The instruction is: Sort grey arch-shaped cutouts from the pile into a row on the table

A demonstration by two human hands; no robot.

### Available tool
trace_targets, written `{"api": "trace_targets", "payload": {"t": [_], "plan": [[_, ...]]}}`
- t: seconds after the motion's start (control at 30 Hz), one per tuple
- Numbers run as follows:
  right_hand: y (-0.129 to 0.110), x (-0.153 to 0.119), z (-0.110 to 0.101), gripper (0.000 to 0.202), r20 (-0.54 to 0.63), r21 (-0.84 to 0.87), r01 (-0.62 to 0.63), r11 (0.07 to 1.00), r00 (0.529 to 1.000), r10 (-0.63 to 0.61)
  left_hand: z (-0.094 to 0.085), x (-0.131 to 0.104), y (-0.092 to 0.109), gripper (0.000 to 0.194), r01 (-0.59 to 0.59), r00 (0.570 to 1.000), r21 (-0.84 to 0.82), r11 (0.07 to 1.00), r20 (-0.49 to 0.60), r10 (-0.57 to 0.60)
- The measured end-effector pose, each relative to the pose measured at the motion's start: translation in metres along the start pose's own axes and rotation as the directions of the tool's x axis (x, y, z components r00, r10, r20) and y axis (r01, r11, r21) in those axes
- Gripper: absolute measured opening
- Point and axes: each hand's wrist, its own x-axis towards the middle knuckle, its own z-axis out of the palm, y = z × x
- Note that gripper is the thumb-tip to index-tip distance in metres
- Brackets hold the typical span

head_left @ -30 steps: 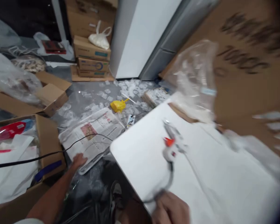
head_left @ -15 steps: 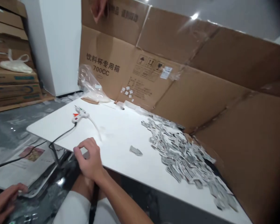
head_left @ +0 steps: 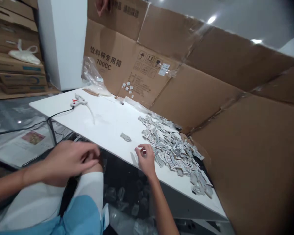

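My left hand (head_left: 71, 160) is over my lap, short of the table's near edge. Its curled fingers are smeared by motion, so whether anything is in them cannot be made out. Just above the near part of the white table (head_left: 107, 114), my right hand (head_left: 146, 159) has its fingers bent and a gap between thumb and fingers, with nothing visible in it. One small flat grey fish-shaped piece (head_left: 125, 137) lies alone to its left. Beside it on the right spreads a heap of similar grey pieces (head_left: 171, 147). A white glue gun (head_left: 78, 100) rests toward the table's far left.
Tall cardboard sheets (head_left: 117, 49) wall the table's back and right sides. A clear plastic bag (head_left: 94, 78) leans at the back corner. The glue gun's black cord (head_left: 60, 113) crosses the left edge. Another person's hand (head_left: 102, 7) shows at the top. Newspaper (head_left: 22, 143) lies lower left.
My right hand has moved right, from the table's near-left edge to beside the heap. My left hand has risen from the lower left to over my lap. The view has shifted.
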Motion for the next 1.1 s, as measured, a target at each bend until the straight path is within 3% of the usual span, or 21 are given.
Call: {"api": "trace_targets", "payload": {"t": [0.07, 0.17, 0.23, 0.33, 0.5, 0.67, 0.77, 0.83, 0.93, 1.1], "plan": [[0.001, 0.008, 0.011, 0.028, 0.078, -0.025, -0.003, 1.0, 0.997, 0.005, -0.008, 0.057, 0.011, 0.026, -0.046, 0.994, -0.126, 0.991, 0.089, 0.058], [-0.002, 0.022, 0.027, 0.036, 0.162, -0.108, -0.011, 0.994, 0.986, 0.029, 0.009, 0.126, 0.009, 0.03, -0.082, 0.991, 0.028, 0.996, 0.109, 0.079], [-0.003, 0.03, 0.034, 0.038, 0.184, -0.172, -0.015, 0.985, 0.982, 0.047, 0.027, 0.158, 0.004, 0.04, -0.08, 0.993, 0.087, 0.993, 0.092, 0.072], [-0.005, 0.035, 0.04, 0.035, 0.19, -0.251, -0.009, 0.968, 0.98, 0.059, 0.046, 0.185, -0.003, 0.047, -0.153, 0.986, 0.125, 0.98, 0.092, 0.142], [-0.008, 0.027, 0.043, 0.039, 0.163, -0.294, -0.019, 0.956, 0.984, 0.07, 0.051, 0.198, -0.011, 0.036, -0.375, 0.926, 0.162, 0.913, 0.123, 0.358], [-0.011, 0.023, 0.04, 0.033, 0.081, -0.261, -0.071, 0.963, 0.992, 0.095, 0.052, 0.195, -0.029, 0.023, -0.511, 0.859, 0.278, 0.813, 0.128, 0.496], [-0.01, 0.023, 0.037, 0.026, -0.007, -0.232, -0.119, 0.965, 0.993, 0.121, 0.055, 0.186, -0.048, 0.023, -0.628, 0.773, 0.241, 0.74, 0.088, 0.628], [-0.008, 0.023, 0.037, 0.025, -0.054, -0.231, -0.141, 0.963, 0.99, 0.133, 0.059, 0.182, -0.059, 0.023, -0.645, 0.754, 0.179, 0.743, -0.014, 0.657], [-0.003, 0.021, 0.039, 0.041, -0.073, -0.264, -0.167, 0.95, 0.986, 0.152, 0.065, 0.179, -0.068, 0.029, -0.597, 0.784, 0.074, 0.799, -0.158, 0.601], [-0.006, 0.02, 0.043, 0.09, 0.132, -0.41, -0.223, 0.884, 0.945, 0.3, 0.069, 0.174, -0.065, 0.042, -0.65, 0.751, -0.013, 0.76, -0.158, 0.641]]}}
